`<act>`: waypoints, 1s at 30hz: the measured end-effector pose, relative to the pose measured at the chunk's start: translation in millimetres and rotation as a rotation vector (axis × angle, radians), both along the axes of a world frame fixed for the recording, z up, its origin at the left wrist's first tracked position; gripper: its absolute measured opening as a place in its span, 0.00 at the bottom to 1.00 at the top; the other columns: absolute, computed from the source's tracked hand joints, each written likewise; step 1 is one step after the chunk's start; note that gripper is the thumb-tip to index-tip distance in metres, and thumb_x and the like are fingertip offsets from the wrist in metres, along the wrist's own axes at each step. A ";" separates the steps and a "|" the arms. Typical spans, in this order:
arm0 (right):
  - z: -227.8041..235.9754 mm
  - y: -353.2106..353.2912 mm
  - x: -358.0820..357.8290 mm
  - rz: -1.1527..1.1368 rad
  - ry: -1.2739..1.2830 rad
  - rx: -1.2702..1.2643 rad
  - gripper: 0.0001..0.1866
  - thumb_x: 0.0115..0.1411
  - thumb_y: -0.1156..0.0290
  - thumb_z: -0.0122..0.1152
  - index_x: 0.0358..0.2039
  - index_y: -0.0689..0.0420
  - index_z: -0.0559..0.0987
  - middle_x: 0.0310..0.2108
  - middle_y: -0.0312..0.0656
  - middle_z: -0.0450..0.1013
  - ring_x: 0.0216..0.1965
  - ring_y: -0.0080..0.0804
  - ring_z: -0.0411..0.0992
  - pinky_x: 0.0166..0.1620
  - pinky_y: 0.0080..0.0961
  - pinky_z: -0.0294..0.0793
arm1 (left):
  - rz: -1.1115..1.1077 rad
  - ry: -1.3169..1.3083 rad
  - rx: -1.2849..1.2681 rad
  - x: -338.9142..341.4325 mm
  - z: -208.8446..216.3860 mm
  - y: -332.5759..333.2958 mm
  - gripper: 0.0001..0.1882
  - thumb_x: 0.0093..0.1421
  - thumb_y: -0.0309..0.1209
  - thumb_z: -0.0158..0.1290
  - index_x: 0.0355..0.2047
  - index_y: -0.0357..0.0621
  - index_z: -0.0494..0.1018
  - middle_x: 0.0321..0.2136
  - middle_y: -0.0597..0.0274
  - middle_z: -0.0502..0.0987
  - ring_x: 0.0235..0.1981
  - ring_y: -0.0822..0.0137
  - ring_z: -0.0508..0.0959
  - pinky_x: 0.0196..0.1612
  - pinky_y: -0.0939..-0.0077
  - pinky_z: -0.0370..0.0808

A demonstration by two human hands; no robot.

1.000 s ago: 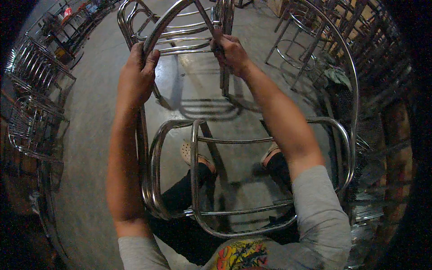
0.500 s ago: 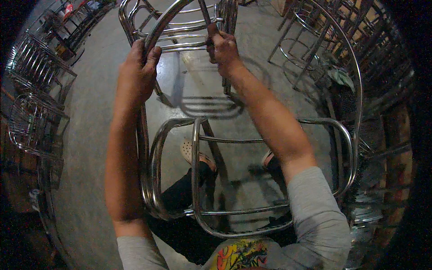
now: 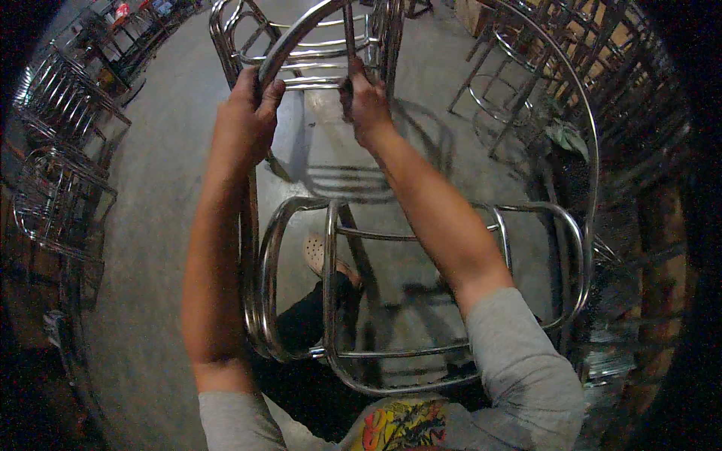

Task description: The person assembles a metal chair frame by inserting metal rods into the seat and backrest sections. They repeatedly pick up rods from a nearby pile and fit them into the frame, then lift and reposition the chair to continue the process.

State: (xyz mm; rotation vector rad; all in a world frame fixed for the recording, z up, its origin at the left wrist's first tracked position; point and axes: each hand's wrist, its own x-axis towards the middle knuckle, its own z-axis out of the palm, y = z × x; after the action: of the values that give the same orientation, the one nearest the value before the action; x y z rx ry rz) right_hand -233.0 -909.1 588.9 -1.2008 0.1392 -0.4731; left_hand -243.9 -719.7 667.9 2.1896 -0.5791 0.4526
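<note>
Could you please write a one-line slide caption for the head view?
The left hand grips a curved metal tube, the right hand a dark straight piece, over a grey floor.

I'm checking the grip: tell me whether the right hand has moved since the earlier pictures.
Yes. The right hand has moved left, widening its gap from the stool standing to its right.

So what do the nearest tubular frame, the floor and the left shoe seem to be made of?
Nearest tubular frame: polished metal, perhaps stainless or chromed steel, given its bright reflections.
Floor: probably smooth concrete, mottled grey with a soft sheen.
Left shoe: likely moulded foam or plastic, pale and matte-looking, with small holes.
</note>
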 end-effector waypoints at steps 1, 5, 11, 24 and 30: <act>-5.4 -1.8 -7.6 0.005 0.062 -0.064 0.25 0.62 0.42 0.53 0.21 0.49 0.70 0.14 0.30 0.62 0.14 0.20 0.60 0.17 0.23 0.57 | -0.004 0.011 -0.019 -0.4 0.6 0.2 0.18 0.65 0.43 0.51 0.46 0.42 0.69 0.34 0.41 0.79 0.38 0.39 0.78 0.40 0.54 0.73; -26.6 -5.3 -25.1 -0.051 0.075 -0.531 0.27 0.63 0.42 0.51 0.21 0.52 0.72 0.15 0.33 0.64 0.16 0.23 0.62 0.20 0.25 0.59 | 0.030 -0.036 0.036 -0.6 2.6 -0.5 0.18 0.64 0.42 0.51 0.47 0.42 0.69 0.34 0.41 0.79 0.38 0.42 0.79 0.40 0.54 0.73; -18.3 -24.9 -14.0 -0.078 0.173 -0.468 0.29 0.65 0.45 0.49 0.25 0.61 0.77 0.17 0.40 0.69 0.20 0.33 0.66 0.29 0.31 0.65 | 0.003 -0.001 -0.023 -6.0 4.8 -1.5 0.18 0.65 0.40 0.51 0.47 0.41 0.69 0.34 0.40 0.79 0.38 0.42 0.80 0.40 0.55 0.73; 25.8 -23.3 -20.9 0.122 0.107 -0.205 0.25 0.61 0.43 0.56 0.20 0.51 0.70 0.15 0.28 0.62 0.13 0.17 0.55 0.17 0.20 0.51 | 0.001 -0.031 -0.027 0.2 -3.1 1.1 0.18 0.65 0.41 0.50 0.48 0.42 0.69 0.33 0.38 0.78 0.38 0.39 0.78 0.40 0.54 0.73; 14.6 4.4 -13.4 -0.065 0.112 -0.068 0.26 0.59 0.42 0.59 0.19 0.52 0.72 0.16 0.30 0.66 0.15 0.20 0.61 0.18 0.22 0.56 | -0.004 0.005 -0.060 -2.9 3.8 -0.7 0.17 0.64 0.39 0.51 0.47 0.41 0.70 0.34 0.40 0.79 0.40 0.40 0.79 0.42 0.55 0.74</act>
State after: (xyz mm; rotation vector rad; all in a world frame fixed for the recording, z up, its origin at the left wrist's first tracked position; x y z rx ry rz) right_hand -246.4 -904.7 603.4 -1.2931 0.2600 -0.4706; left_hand -246.8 -720.4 671.8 2.1319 -0.5600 0.4571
